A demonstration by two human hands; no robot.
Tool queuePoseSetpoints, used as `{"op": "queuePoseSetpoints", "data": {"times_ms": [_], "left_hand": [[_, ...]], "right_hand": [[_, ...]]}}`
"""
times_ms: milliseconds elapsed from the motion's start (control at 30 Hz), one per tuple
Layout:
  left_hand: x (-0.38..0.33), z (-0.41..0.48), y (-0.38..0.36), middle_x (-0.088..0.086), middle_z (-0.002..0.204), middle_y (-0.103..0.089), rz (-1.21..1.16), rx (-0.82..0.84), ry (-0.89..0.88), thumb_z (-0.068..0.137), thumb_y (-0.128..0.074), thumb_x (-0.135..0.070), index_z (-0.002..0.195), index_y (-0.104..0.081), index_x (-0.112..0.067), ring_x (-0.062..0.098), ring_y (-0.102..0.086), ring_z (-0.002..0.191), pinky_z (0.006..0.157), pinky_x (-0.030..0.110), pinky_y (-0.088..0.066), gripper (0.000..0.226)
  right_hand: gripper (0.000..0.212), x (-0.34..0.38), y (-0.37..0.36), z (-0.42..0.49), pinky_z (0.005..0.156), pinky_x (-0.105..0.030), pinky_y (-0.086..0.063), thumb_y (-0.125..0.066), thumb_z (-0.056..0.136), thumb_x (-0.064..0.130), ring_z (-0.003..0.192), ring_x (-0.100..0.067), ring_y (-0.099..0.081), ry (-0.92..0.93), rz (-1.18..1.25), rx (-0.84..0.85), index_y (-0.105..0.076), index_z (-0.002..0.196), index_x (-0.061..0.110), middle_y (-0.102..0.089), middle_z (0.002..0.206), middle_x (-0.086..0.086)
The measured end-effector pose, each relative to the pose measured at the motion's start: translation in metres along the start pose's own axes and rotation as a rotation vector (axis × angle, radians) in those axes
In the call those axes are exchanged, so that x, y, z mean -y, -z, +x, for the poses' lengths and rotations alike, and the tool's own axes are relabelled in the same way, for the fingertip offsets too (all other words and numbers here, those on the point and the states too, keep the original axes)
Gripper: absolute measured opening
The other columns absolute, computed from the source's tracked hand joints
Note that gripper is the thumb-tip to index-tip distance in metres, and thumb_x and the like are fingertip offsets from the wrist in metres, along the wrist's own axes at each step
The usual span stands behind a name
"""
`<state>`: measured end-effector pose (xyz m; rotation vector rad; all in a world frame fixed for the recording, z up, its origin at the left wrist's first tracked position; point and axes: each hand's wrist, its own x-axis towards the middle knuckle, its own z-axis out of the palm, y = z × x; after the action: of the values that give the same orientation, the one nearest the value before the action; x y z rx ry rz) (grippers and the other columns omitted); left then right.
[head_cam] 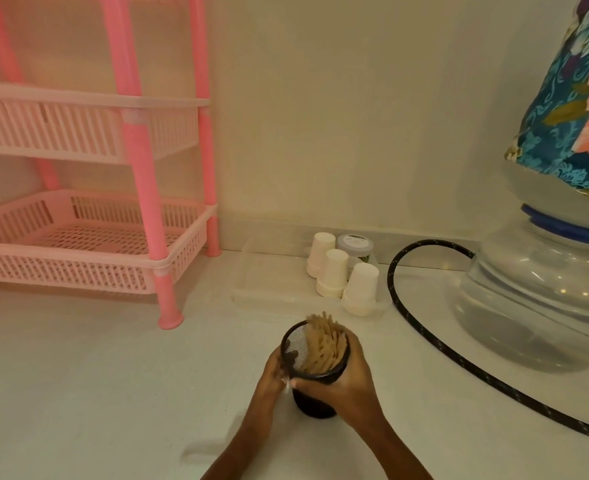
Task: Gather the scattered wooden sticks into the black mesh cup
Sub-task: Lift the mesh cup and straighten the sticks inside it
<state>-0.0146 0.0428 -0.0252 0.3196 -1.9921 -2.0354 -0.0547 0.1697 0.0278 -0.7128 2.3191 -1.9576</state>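
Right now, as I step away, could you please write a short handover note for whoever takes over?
Left hand and right hand grip the cup from either side.
The cup is upright, low over the counter; whether it rests there is unclear.
The sticks stand bundled inside it.
Done: no loose sticks in view.
Left: probably just set down and release the cup.

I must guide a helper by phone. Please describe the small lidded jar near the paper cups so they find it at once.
From the big water container on the right, follow the black hose left to the clear tray by the wall. The jar stands there behind the upturned white paper cups; it alone has a flat grey lid.
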Motion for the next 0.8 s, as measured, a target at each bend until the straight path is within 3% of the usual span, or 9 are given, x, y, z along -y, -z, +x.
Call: {"op": "queuePoseSetpoints", "data": {"times_ms": [33,133,200,333,400,500,600,700,800], "left_hand": [[0.0,0.001,0.001,-0.014,0.12,-0.05,-0.004,-0.002,-0.007,0.08,-0.055,-0.043,0.109,-0.044,-0.033,0.017,-0.046,0.124,0.087,0.005,-0.044,0.033],[0.004,0.001,0.003,-0.013,0.123,-0.048,-0.005,0.024,0.005,0.061,-0.056,-0.068,0.113,-0.042,-0.031,-0.006,-0.051,0.109,0.094,0.01,-0.039,0.065],[-0.001,-0.002,0.003,-0.006,0.131,-0.047,-0.022,0.032,-0.008,0.07,-0.05,-0.055,0.113,-0.044,-0.034,-0.013,-0.053,0.105,0.085,0.004,-0.044,0.048],[-0.001,0.0,0.004,-0.007,0.121,-0.052,-0.102,0.019,-0.055,0.037,-0.06,-0.083,0.112,-0.042,-0.031,0.0,-0.051,0.108,0.093,0.019,-0.042,0.093],[0.001,-0.001,0.005,-0.011,0.118,-0.051,-0.145,0.004,-0.049,0.029,-0.058,-0.088,0.111,-0.041,-0.031,0.002,-0.05,0.109,0.096,0.022,-0.041,0.101],[-0.002,-0.003,0.005,-0.007,0.125,-0.049,-0.088,0.033,-0.037,0.047,-0.057,-0.078,0.113,-0.042,-0.033,0.01,-0.046,0.119,0.104,0.03,-0.03,0.081],[-0.006,-0.003,0.004,0.001,0.13,-0.048,-0.116,-0.021,0.019,0.071,-0.043,-0.043,0.109,-0.045,-0.03,0.015,-0.048,0.118,0.102,0.03,-0.033,0.04],[-0.006,-0.003,0.003,-0.007,0.125,-0.05,-0.048,0.027,0.021,0.073,-0.042,-0.049,0.111,-0.044,-0.033,0.011,-0.046,0.118,0.103,0.03,-0.031,0.042],[-0.005,0.0,0.003,0.007,0.13,-0.05,-0.101,-0.017,0.045,0.081,-0.043,-0.033,0.111,-0.044,-0.029,0.019,-0.049,0.117,0.106,0.036,-0.035,0.03]], "right_hand": [[0.091,-0.001,-0.002,0.0,0.087,-0.013,-0.046,-0.093,0.042,0.02,0.112,-0.009,-0.052,-0.006,0.001,0.005,-0.042,0.116,0.031,-0.055,0.119,0.007],[0.094,-0.002,-0.003,0.003,0.092,-0.023,-0.048,-0.092,0.043,0.02,0.114,-0.014,-0.053,-0.033,0.073,-0.055,-0.043,0.123,0.022,-0.056,0.121,0.001],[0.094,0.0,-0.005,0.004,0.087,-0.016,-0.048,-0.09,0.035,0.033,0.111,-0.007,-0.054,-0.045,0.061,0.015,-0.044,0.117,0.033,-0.057,0.118,0.009],[0.084,0.001,-0.001,0.007,0.079,-0.008,-0.048,-0.086,0.039,0.028,0.108,-0.002,-0.053,-0.085,0.085,-0.013,-0.044,0.111,0.039,-0.055,0.115,0.017],[0.086,0.003,-0.001,0.007,0.078,-0.005,-0.046,-0.087,0.039,0.028,0.108,-0.001,-0.051,-0.069,0.045,0.022,-0.042,0.112,0.039,-0.053,0.115,0.018],[0.089,0.002,0.001,0.007,0.087,-0.015,-0.045,-0.09,0.047,0.015,0.111,-0.011,-0.051,-0.07,0.058,-0.068,-0.042,0.12,0.029,-0.054,0.119,0.006],[0.086,-0.002,0.0,0.002,0.082,-0.007,-0.046,-0.089,0.049,0.007,0.109,-0.005,-0.051,-0.058,0.005,0.011,-0.041,0.115,0.035,-0.052,0.117,0.013],[0.093,-0.001,0.002,0.0,0.094,-0.025,-0.045,-0.089,0.051,0.01,0.116,-0.016,-0.048,-0.122,0.067,-0.061,-0.039,0.128,0.023,-0.051,0.124,0.003],[0.091,0.001,0.0,-0.002,0.087,-0.017,-0.046,-0.091,0.039,0.022,0.11,-0.01,-0.054,-0.126,0.047,0.013,-0.045,0.117,0.033,-0.057,0.118,0.01]]}}
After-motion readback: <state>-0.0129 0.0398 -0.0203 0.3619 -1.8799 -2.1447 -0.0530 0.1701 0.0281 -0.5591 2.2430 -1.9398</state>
